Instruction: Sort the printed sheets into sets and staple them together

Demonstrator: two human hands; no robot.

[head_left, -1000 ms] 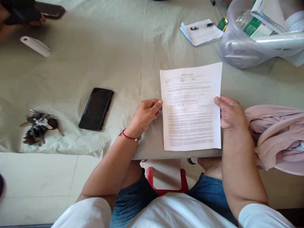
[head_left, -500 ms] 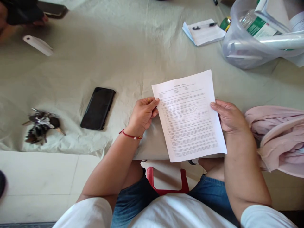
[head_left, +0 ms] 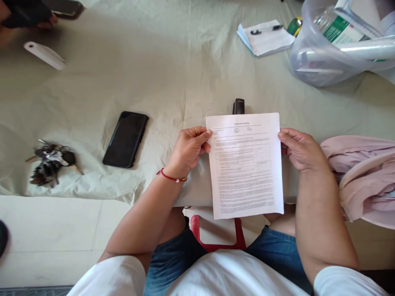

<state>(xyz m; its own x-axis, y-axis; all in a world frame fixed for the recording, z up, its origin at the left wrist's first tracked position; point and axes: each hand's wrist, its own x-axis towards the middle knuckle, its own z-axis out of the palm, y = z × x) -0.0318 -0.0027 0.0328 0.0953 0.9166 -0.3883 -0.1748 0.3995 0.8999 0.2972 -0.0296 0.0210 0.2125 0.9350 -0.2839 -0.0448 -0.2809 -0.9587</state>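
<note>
white sleeves, jeans, red bracelet (head_left: 170, 177)

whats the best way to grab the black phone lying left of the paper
Take the phone across its two long edges near the middle, coming straight down from above. It lies flat, screen up, on the wrinkled cloth, with its long axis tilted slightly, so turn the grip to match. Both long sides have bare cloth beside them; the keys lie well off to its left.
</note>
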